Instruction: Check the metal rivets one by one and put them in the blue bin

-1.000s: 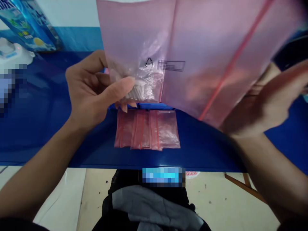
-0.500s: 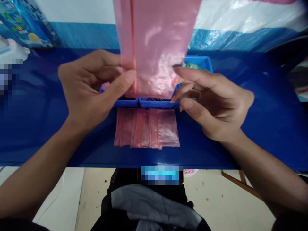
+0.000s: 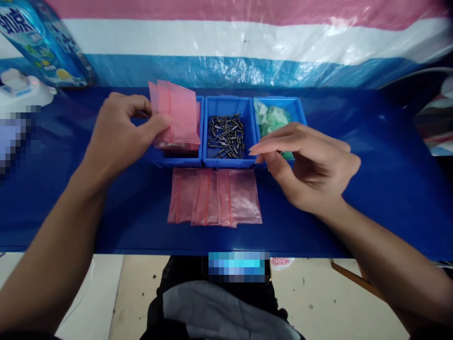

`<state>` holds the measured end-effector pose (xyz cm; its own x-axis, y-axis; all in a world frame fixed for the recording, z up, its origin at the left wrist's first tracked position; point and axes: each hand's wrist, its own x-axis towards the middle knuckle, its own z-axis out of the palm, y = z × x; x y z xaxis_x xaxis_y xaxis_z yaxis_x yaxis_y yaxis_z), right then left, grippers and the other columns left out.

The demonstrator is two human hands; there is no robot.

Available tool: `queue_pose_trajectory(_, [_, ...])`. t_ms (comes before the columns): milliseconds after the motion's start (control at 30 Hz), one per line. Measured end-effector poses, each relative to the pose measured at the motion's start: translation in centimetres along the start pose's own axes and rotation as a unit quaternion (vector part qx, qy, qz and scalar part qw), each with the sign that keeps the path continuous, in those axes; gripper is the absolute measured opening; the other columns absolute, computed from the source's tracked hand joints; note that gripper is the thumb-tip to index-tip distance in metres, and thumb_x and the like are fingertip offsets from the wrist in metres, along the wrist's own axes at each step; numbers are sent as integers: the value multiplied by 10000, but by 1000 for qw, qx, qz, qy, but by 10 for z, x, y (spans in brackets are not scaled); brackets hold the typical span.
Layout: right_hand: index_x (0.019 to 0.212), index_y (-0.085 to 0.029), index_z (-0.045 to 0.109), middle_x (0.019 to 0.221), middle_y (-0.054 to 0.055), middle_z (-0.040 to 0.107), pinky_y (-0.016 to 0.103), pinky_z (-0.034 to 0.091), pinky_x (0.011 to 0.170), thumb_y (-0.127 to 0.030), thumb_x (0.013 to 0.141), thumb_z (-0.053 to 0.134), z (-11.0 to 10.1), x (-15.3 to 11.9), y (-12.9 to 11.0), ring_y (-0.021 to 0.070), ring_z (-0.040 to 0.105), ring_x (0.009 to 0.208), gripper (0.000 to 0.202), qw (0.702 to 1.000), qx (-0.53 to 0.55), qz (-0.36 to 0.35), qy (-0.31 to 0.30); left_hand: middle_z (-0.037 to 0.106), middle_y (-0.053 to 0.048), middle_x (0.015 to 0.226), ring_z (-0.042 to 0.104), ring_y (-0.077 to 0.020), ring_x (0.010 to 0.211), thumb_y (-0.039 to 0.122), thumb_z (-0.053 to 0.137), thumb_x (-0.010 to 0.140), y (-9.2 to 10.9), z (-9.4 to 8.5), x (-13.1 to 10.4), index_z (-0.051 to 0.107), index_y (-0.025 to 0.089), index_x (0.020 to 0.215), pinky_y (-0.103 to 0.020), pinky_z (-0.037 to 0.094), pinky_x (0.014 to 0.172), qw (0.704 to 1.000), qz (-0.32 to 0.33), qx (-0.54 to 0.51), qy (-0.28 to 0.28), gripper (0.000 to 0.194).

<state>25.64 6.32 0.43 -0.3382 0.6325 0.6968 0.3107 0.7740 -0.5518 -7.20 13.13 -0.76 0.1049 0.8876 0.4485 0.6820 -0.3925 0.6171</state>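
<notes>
At 10–11 o'clk (from mid-view), the L hand (image 3: 122, 127) pinches a pink bag (image 3: 182, 113) btwn thumb and fingers, over the L bin (image 3: 180, 163); can't tell if it's one bag or a few. R hand (image 3: 313, 167), at 3 o'clk near the R bin (image 3: 300, 111), has loosely curled, parted fingers w/ nothing visible in them.

Half a sec ago a tall pink bag hung btwn both hands, hiding most of the bins. Now pink plastic is only in the L hand, so the mid bin (image 3: 230, 163) at 12 is in full view and the R hand looks free for use. Approx. three table bags (image 3: 212, 198) at 6–7 o'clk haven't moved.

Materials: bags thin, glossy, see-through pink w/ redder strips, flat & overlapping on the table. Bins hard blue plastic, boxy. Pins (image 3: 226, 137) at 12: slim, shiny metal, jumbled. Green packets (image 3: 278, 118) at 1–2: crinkly film. Table (image 3: 141, 226) smooth, dark blue; striped sheet (image 3: 177, 38) at 12 woven, shiny.
</notes>
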Motion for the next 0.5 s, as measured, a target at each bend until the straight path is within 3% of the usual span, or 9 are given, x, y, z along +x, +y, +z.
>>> queue_pose_trajectory(33, [1149,-356,802,934,19,801,441,576,619,-73,957,646,0,0,1,240,743,792,376,1000,-4,-15,-2,698,0,847,554,-203,856,464,938,744,-2,-1,0,764,227,850,-382,494,891,999,15,32,8,312])
queue_pose_trajectory(67, [1140,-336,800,944,23,802,427,580,622,-64,948,650,-1,0,2,229,745,790,365,1000,-8,-27,-6,731,-24,1053,583,-260,1027,485,994,672,-2,-2,1,780,239,1044,-442,485,1035,997,37,63,22,494])
queue_pose_trajectory(133, [1129,-303,795,955,27,802,401,589,633,-52,932,652,-1,-1,4,210,749,795,350,999,-14,-45,-11,659,-55,1404,532,-362,1328,502,1024,642,1,-5,1,658,277,1419,-557,383,1241,989,109,102,22,888])
queue_pose_trajectory(167, [1125,-295,793,955,28,801,391,593,636,-50,926,652,0,-1,4,204,752,798,346,998,-16,-54,-14,620,-49,1496,501,-379,1422,507,996,696,5,-7,1,583,302,1517,-582,350,1289,983,151,103,-6,941])
queue_pose_trajectory(233, [1111,-304,788,960,26,800,385,604,642,-48,922,642,0,-2,5,203,760,807,350,998,-20,-59,-24,630,-4,1534,548,-340,1453,514,896,838,12,-10,0,575,358,1527,-560,413,1289,971,211,66,-89,777])
queue_pose_trajectory(333, [1084,-320,780,975,25,798,374,618,650,-42,923,623,-1,-2,7,201,770,827,357,997,-23,-66,-35,680,54,1483,683,-277,1335,550,793,932,17,-12,-2,680,422,1397,-493,561,1180,962,215,33,-167,495])
queue_pose_trajectory(433, [1106,-239,767,972,51,786,325,603,642,-46,912,642,-2,-2,8,174,752,797,301,992,-26,-101,-74,692,57,1465,711,-272,1316,587,768,945,13,-11,-4,723,421,1344,-478,577,1177,964,203,32,-172,434])
queue_pose_trajectory(500, [1149,-167,757,941,70,767,313,569,611,-147,928,698,-2,-3,8,169,719,759,229,979,-50,-148,-130,705,51,1446,705,-281,1334,599,754,953,10,-8,-4,741,414,1321,-499,547,1221,964,203,34,-168,412])
